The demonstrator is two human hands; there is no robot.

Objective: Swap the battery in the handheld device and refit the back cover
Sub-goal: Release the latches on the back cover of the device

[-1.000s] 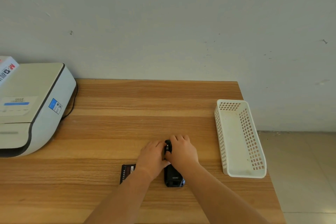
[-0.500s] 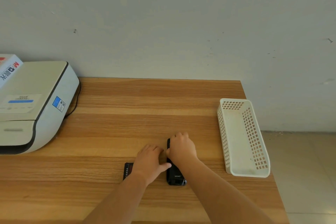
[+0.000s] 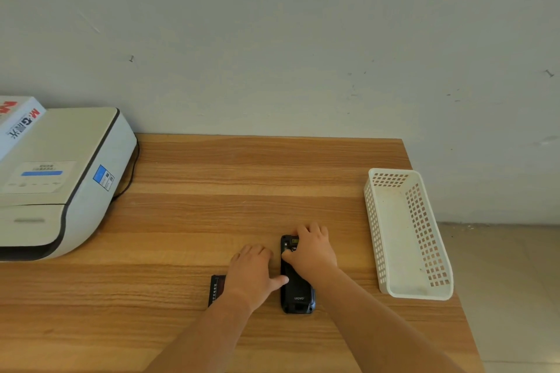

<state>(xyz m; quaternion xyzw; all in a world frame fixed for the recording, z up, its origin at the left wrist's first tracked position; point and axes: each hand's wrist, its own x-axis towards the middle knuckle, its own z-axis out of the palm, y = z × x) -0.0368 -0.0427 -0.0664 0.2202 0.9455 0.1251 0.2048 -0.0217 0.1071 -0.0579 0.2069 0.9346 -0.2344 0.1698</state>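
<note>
Wooden table [image 3: 242,191] against a pale wall, running the width of the view. Far left on it, a white printer [image 3: 54,179] with a dark cable trailing behind, a white box [image 3: 18,118] with red lettering lying on top. Near the right edge, a white perforated plastic basket [image 3: 409,236], nothing visible inside.

Near the front edge, centre: black handheld device [image 3: 297,288], lying face down and lengthwise, brand lettering legible near the close end, far end apparently opened with a small yellowish label showing. Just left of it, flat on the wood, a black battery [image 3: 216,289], half hidden under the left wrist.

Right hand [image 3: 312,251] draped over the far half of the device, fingers curled over the top edge, thumb pressing at the exposed upper area. Whether pinching anything underneath, cannot tell. Left hand [image 3: 253,272] flat and spread on the table beside the device, thumb tip touching its left side, gripping nothing.

Probably seating or sliding the back cover, or working the latch at the far end; which of the two, not clear from here. To do well: steady the body sideways with the left thumb, keep the cover square to the rails, press evenly along both long edges rather than at one corner, feel for a click before letting go. Worth checking the pack inside sits flush first, since a proud battery would bow the cover.
</note>
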